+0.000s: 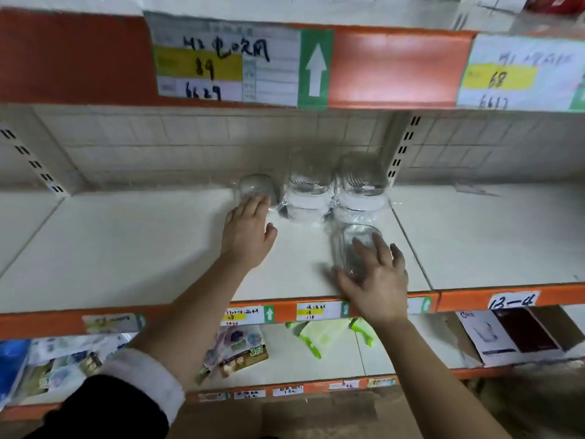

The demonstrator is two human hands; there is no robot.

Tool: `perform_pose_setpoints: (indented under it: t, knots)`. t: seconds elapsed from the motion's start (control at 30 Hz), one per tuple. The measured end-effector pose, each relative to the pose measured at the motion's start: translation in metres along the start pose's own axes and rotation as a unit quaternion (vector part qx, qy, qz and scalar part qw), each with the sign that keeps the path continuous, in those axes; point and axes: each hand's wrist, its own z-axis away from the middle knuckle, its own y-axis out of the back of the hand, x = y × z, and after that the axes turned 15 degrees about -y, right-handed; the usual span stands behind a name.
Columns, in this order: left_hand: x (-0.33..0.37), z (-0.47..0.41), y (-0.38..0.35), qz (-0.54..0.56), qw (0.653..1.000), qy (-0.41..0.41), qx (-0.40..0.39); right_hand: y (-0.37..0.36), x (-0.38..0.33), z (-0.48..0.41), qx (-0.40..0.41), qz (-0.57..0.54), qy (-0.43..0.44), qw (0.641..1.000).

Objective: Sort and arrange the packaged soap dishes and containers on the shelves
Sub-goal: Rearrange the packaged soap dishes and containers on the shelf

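Blur smears the clear jar (356,248) beneath the right hand (378,285).

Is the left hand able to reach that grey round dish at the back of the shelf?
Probably yes. The left hand is stretched out flat with its fingertips right at the grey dish, and nothing lies between them on the shelf.
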Motion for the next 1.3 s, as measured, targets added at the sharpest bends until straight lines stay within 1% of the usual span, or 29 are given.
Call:
perform_pose_setpoints:
  t: [0.13, 0.23, 0.43, 0.57, 0.67, 0.77, 1.1, 1.3]
  knots:
    - [-0.017, -0.017, -0.028, -0.013, 0.999, 0.026, -0.031, -0.012, 0.002, -0.009, 0.038, -0.016, -0.001, 0.999]
    - [-0.018, -0.015, -0.030, -0.009, 0.999, 0.033, 0.016, -0.013, 0.000, -0.009, 0.055, -0.030, 0.000, 0.998]
    - [-0.018, -0.007, -0.016, -0.002, 0.995, 0.056, 0.083, -0.013, 0.002, -0.002, 0.094, -0.076, 0.006, 0.993]
    - [-0.012, 0.012, -0.006, 0.012, 0.994, 0.064, 0.083, -0.006, 0.002, 0.006, 0.101, -0.086, 0.021, 0.991]
    - [-0.002, 0.038, 0.006, 0.015, 0.994, 0.038, 0.097, 0.010, -0.002, 0.018, 0.109, -0.090, 0.034, 0.989]
    - [0.015, 0.062, 0.032, 0.017, 0.992, 0.018, 0.124, 0.033, -0.007, 0.036, 0.100, -0.084, 0.038, 0.991]
    - [0.089, 0.129, 0.149, -0.001, 0.991, -0.031, 0.132, 0.133, -0.026, 0.113, 0.077, -0.081, 0.049, 0.993]
    - [0.125, 0.158, 0.223, 0.010, 0.981, -0.080, 0.174, 0.200, -0.047, 0.146, 0.061, -0.109, 0.088, 0.988]
